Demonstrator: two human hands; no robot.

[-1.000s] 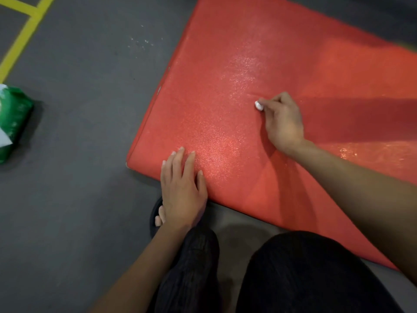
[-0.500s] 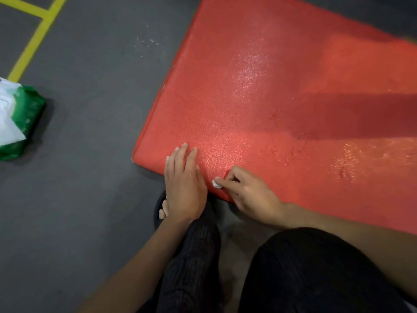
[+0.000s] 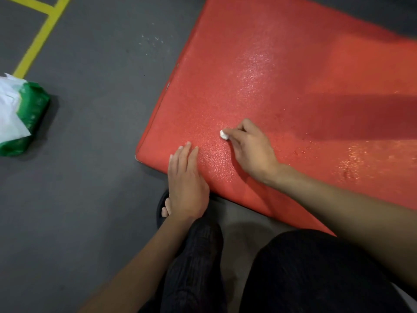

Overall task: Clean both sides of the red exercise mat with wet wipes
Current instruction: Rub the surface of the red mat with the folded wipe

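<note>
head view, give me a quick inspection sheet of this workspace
surface: grey floor with yellow line
job's things: red mat lying flat, shiny wet patches; small white wad of wipe on it; green wipes pack apart on the floor, a sheet sticking out
clutter: pale specks beside the mat
grippers: left hand flat on mat corner; right hand pinches the wad
cables: nothing seen
surroundings: person's dark trousers, bare toes in sandal
</note>
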